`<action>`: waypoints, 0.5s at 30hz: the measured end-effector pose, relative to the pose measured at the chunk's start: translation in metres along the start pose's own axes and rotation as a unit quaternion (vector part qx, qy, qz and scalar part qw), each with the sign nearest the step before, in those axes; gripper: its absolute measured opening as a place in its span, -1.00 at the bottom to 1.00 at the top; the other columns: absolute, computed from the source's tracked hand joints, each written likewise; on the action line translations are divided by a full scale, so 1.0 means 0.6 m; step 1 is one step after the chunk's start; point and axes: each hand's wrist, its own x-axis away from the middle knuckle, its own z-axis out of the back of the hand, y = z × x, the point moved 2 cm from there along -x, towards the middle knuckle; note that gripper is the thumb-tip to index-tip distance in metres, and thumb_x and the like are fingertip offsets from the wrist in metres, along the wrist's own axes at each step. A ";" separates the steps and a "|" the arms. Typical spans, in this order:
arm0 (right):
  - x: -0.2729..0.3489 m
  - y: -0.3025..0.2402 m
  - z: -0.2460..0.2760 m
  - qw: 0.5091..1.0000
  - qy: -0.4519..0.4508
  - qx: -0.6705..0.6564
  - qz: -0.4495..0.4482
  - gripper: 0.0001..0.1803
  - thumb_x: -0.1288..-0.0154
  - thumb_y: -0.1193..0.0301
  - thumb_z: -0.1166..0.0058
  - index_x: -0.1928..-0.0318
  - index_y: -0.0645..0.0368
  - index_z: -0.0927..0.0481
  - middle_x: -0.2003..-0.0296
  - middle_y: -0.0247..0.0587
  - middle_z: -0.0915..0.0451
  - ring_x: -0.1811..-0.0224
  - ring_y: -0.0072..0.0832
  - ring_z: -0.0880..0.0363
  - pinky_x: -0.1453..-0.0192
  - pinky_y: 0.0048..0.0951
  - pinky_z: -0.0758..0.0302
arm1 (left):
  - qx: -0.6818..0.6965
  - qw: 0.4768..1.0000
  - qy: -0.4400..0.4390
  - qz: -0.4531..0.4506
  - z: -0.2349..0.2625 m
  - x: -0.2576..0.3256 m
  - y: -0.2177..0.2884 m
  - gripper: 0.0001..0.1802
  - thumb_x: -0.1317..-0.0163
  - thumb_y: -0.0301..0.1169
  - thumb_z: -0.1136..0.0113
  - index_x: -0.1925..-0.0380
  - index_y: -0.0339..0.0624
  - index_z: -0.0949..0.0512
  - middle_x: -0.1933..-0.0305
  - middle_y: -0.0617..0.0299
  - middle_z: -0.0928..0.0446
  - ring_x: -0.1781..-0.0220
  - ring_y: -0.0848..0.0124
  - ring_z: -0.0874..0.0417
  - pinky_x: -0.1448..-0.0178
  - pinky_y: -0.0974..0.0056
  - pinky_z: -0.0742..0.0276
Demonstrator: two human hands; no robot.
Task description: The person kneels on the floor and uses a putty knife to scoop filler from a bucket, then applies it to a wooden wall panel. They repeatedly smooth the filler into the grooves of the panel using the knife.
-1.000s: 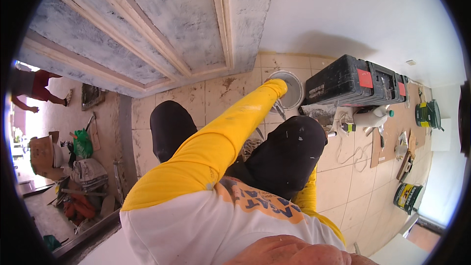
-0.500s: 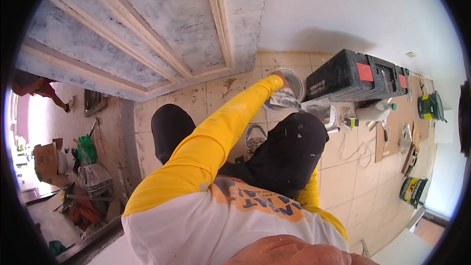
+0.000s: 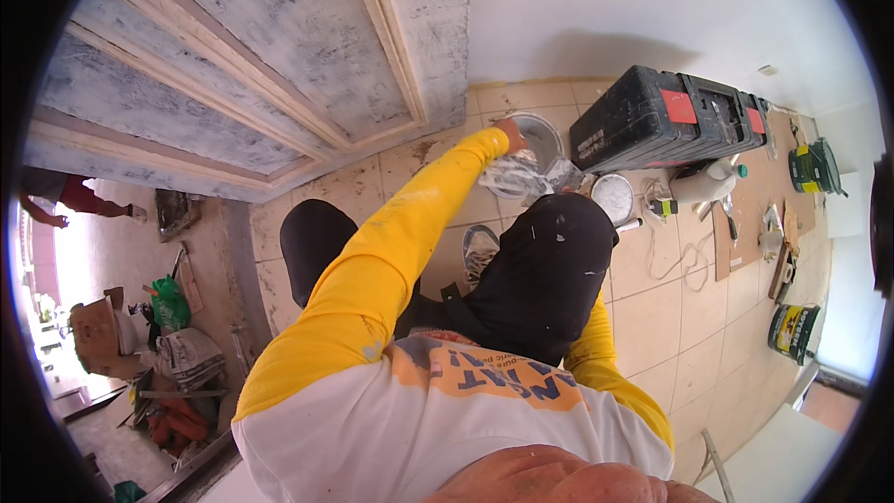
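My left arm, in a yellow sleeve, reaches forward past my knees. At its end my left hand (image 3: 511,134) is at the left rim of a round bucket (image 3: 557,129), its fingers curled, partly hidden. They appear closed on a crumpled clear plastic sheet (image 3: 515,174) smeared with white, which spreads across the near side of the bucket toward my right knee. A small round white-filled container (image 3: 613,196) stands just right of that knee. My right arm (image 3: 601,368) runs down behind my right thigh, which hides the hand.
A black toolbox (image 3: 643,121) stands right of the bucket against the wall. Beyond it are a white jug (image 3: 703,183), a cardboard sheet (image 3: 787,224) with tools and two dark tubs. A patchy panelled door (image 3: 279,47) rises at left. Another person's legs (image 3: 93,197) show far left.
The plastic sheet has shifted left, off the small white container, which now shows. My left hand stays by the bucket, and the whole view has moved slightly.
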 end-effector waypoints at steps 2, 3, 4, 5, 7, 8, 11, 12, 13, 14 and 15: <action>-0.001 0.001 0.001 1.000 -0.001 0.001 -0.002 -0.74 -0.26 0.23 -0.24 0.27 0.20 -0.70 0.44 -0.12 -0.65 0.37 -0.31 -0.61 0.24 -0.28 -0.50 | -0.034 0.998 -0.049 -0.007 0.022 -0.012 -0.010 -0.42 -0.11 0.01 -0.25 0.19 -0.36 -0.72 0.03 -0.27 -0.66 -0.05 -0.11 -0.69 -0.19 0.04 -0.58; -0.001 0.000 0.002 1.000 -0.001 0.001 -0.002 -0.74 -0.25 0.23 -0.25 0.27 0.20 -0.70 0.44 -0.12 -0.65 0.37 -0.31 -0.61 0.24 -0.27 -0.50 | -0.032 0.996 -0.075 -0.024 0.024 -0.013 -0.009 -0.42 -0.11 0.01 -0.25 0.19 -0.36 -0.72 0.02 -0.27 -0.66 -0.05 -0.11 -0.69 -0.19 0.04 -0.58; -0.001 0.000 0.002 1.000 -0.001 0.001 -0.002 -0.74 -0.25 0.23 -0.25 0.26 0.19 -0.70 0.44 -0.11 -0.66 0.37 -0.30 -0.61 0.24 -0.27 -0.50 | -0.039 0.995 -0.087 -0.028 0.023 -0.013 -0.009 -0.42 -0.11 0.01 -0.26 0.18 -0.36 -0.72 0.02 -0.27 -0.66 -0.05 -0.11 -0.69 -0.19 0.03 -0.57; -0.001 0.000 0.002 1.000 -0.002 0.002 -0.002 -0.74 -0.25 0.24 -0.25 0.26 0.19 -0.70 0.44 -0.11 -0.66 0.36 -0.29 -0.62 0.23 -0.27 -0.51 | -0.043 0.993 -0.100 -0.036 0.020 -0.012 -0.008 -0.42 -0.11 0.01 -0.26 0.18 -0.36 -0.71 0.01 -0.26 -0.66 -0.05 -0.11 -0.69 -0.19 0.03 -0.57; -0.002 -0.001 0.001 1.000 -0.003 0.003 0.001 -0.74 -0.25 0.24 -0.25 0.26 0.19 -0.71 0.43 -0.10 -0.66 0.36 -0.28 -0.62 0.23 -0.27 -0.51 | -0.123 0.971 -0.117 -0.170 -0.002 0.000 -0.001 -0.42 -0.11 0.01 -0.27 0.16 -0.34 -0.71 -0.01 -0.23 -0.66 -0.02 -0.13 -0.70 -0.18 0.00 -0.57; -0.003 -0.002 0.001 1.000 -0.003 0.003 0.002 -0.74 -0.24 0.24 -0.25 0.26 0.19 -0.71 0.43 -0.10 -0.66 0.36 -0.28 -0.62 0.22 -0.26 -0.51 | -0.149 0.961 -0.118 -0.203 -0.018 0.006 0.001 -0.44 -0.14 0.01 -0.25 0.13 -0.29 -0.71 -0.02 -0.21 -0.66 -0.01 -0.14 -0.69 -0.18 -0.01 -0.57; -0.006 -0.003 -0.002 1.000 -0.006 0.006 0.008 -0.75 -0.24 0.25 -0.25 0.25 0.19 -0.71 0.43 -0.09 -0.66 0.35 -0.26 -0.63 0.21 -0.26 -0.52 | -0.102 0.982 -0.108 -0.117 -0.047 0.003 -0.017 -0.62 -0.35 -0.10 -0.05 0.07 -0.01 -0.73 -0.03 -0.05 -0.69 -0.05 -0.10 -0.68 -0.18 0.04 -0.56; -0.007 -0.003 -0.002 1.000 -0.006 0.006 0.010 -0.75 -0.23 0.25 -0.25 0.25 0.19 -0.71 0.42 -0.09 -0.66 0.35 -0.26 -0.63 0.21 -0.26 -0.52 | -0.140 0.969 -0.119 -0.166 -0.045 -0.006 -0.022 -0.63 -0.38 -0.11 -0.02 0.07 0.04 -0.73 -0.03 -0.02 -0.69 -0.07 -0.07 -0.68 -0.19 0.07 -0.56; -0.009 -0.004 -0.003 1.000 -0.008 0.006 0.012 -0.75 -0.23 0.25 -0.25 0.25 0.19 -0.71 0.42 -0.08 -0.66 0.34 -0.25 -0.63 0.21 -0.25 -0.52 | -0.186 0.952 -0.124 -0.211 -0.042 -0.013 -0.026 -0.64 -0.40 -0.12 0.02 0.07 0.08 -0.73 -0.03 0.00 -0.69 -0.09 -0.04 -0.67 -0.20 0.09 -0.55; -0.010 -0.003 -0.003 1.000 -0.009 0.007 0.015 -0.75 -0.23 0.25 -0.25 0.25 0.19 -0.71 0.42 -0.08 -0.66 0.34 -0.24 -0.64 0.20 -0.25 -0.52 | -0.064 0.986 -0.115 -0.104 -0.035 -0.020 -0.037 -0.64 -0.40 -0.15 0.02 0.06 0.05 -0.72 -0.01 0.01 -0.69 -0.12 0.03 -0.67 -0.22 0.14 -0.54; -0.013 -0.004 -0.004 1.000 -0.010 0.008 0.019 -0.75 -0.23 0.25 -0.25 0.24 0.19 -0.71 0.42 -0.08 -0.67 0.34 -0.24 -0.64 0.20 -0.25 -0.52 | -0.062 0.983 -0.124 -0.123 -0.025 -0.025 -0.041 -0.63 -0.40 -0.13 0.02 0.04 0.05 -0.72 -0.02 0.01 -0.69 -0.11 0.04 -0.67 -0.23 0.14 -0.53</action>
